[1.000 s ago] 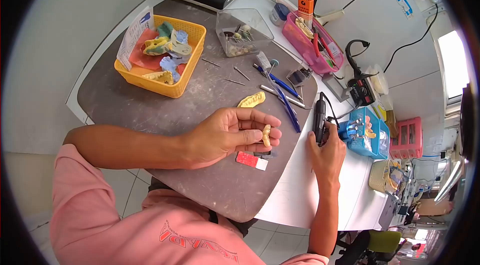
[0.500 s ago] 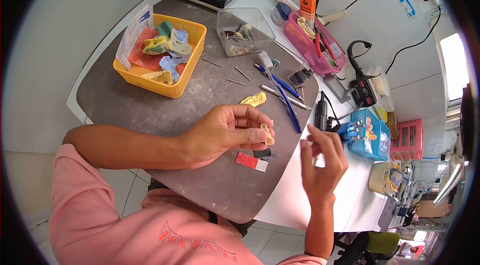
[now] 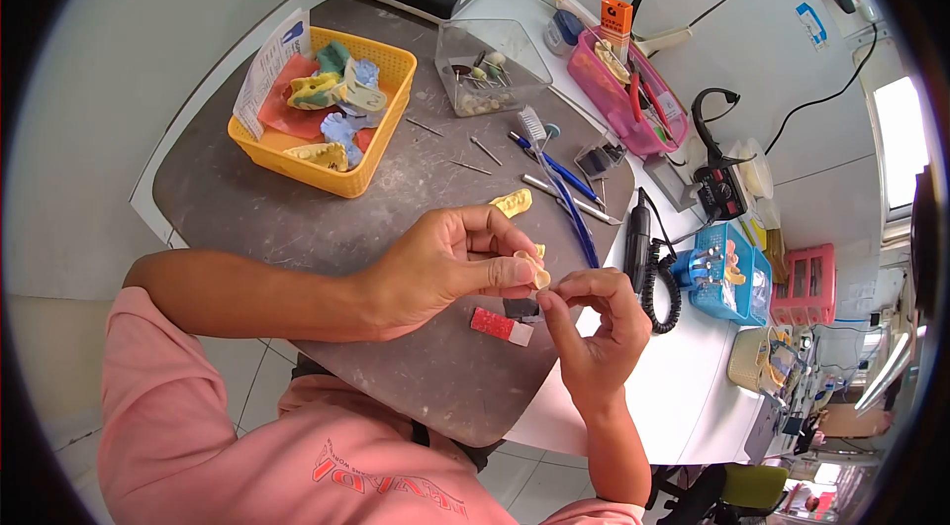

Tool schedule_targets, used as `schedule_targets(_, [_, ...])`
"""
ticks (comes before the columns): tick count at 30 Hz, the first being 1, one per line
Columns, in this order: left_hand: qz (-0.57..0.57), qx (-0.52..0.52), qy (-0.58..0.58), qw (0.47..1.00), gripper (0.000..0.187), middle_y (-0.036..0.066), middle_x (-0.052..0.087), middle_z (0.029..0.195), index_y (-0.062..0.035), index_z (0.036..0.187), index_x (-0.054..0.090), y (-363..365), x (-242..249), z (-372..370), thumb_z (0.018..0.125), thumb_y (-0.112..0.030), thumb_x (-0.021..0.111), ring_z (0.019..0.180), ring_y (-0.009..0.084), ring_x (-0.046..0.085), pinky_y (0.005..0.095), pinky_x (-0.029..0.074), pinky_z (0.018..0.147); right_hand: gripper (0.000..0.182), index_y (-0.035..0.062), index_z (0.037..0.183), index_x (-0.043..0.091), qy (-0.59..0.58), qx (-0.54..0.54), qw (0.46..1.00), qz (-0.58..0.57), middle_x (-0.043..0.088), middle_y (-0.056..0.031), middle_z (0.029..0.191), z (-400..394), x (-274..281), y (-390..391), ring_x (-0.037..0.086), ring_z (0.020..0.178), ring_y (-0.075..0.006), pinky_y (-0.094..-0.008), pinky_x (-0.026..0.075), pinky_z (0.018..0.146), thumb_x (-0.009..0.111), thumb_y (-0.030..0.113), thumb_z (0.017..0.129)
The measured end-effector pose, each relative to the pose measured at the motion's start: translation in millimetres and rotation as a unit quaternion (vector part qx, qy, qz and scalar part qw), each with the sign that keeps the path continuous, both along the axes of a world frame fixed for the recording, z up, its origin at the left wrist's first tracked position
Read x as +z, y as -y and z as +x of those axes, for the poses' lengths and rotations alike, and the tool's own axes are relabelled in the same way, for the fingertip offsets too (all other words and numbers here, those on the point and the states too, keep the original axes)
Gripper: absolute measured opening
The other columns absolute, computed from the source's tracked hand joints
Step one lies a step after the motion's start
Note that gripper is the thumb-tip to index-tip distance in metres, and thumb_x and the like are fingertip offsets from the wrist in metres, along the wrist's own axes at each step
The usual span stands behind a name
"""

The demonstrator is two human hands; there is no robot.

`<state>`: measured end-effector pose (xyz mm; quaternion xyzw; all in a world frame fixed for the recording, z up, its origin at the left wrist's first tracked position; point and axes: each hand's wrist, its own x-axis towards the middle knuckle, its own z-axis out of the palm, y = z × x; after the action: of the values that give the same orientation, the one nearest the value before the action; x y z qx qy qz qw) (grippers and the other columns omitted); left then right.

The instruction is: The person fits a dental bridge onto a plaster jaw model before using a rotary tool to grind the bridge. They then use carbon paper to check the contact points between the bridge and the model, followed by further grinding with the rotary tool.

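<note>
My left hand pinches a small cream-coloured dental piece between thumb and fingertips, above the grey-brown work surface. Close against the piece's right side is my right hand, thumb and index finger pressed together; anything between them is too small to make out. Behind my left hand lies a yellow dental model, and a bit of yellow shows just behind the held piece. A red and white block rests below the hands beside a dark flat item.
A yellow basket holds dental moulds at the back left. Behind the hands are a clear box of burs, a toothbrush, a blue pen and loose metal bits. A black handpiece and blue basket stand right.
My right hand has moved left to meet the dental piece, and its fingers have closed. My left hand still holds the piece, which is turned slightly. The view has shifted a little.
</note>
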<state>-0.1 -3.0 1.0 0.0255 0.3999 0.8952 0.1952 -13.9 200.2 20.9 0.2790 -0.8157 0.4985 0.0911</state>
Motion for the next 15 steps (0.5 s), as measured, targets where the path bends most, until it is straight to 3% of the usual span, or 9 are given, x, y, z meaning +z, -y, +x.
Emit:
schedule_targets(9, [0.017,-0.008,-0.011,1.0,0.014,0.011,0.065,0.11,-0.002,0.104,0.062,-1.4,1.4,-0.2,0.091,-0.005,0.067,0.105,0.0165,0.063,0.0312,0.054,0.092,0.02,-0.0061,0.099,0.065,0.105,0.008,0.991,-0.081,0.069,-0.0114,0.093,3.6,-2.0,5.2,0.069,0.083,-0.015,-0.0263,0.057,0.073,0.074,-0.006,0.081])
schedule_targets(15, [-0.069,0.008,-0.084,0.994,0.021,0.012,0.066,0.109,0.0003,0.11,0.061,-0.4,7.0,2.3,0.09,-0.003,0.067,0.106,0.0181,0.063,0.0322,0.054,0.093,0.019,-0.0057,0.098,0.065,0.088,0.011,0.99,-0.11,0.068,-0.0113,0.093,6.6,-3.9,2.7,0.067,0.085,-0.0149,-0.026,0.057,0.074,0.072,-0.009,0.081])
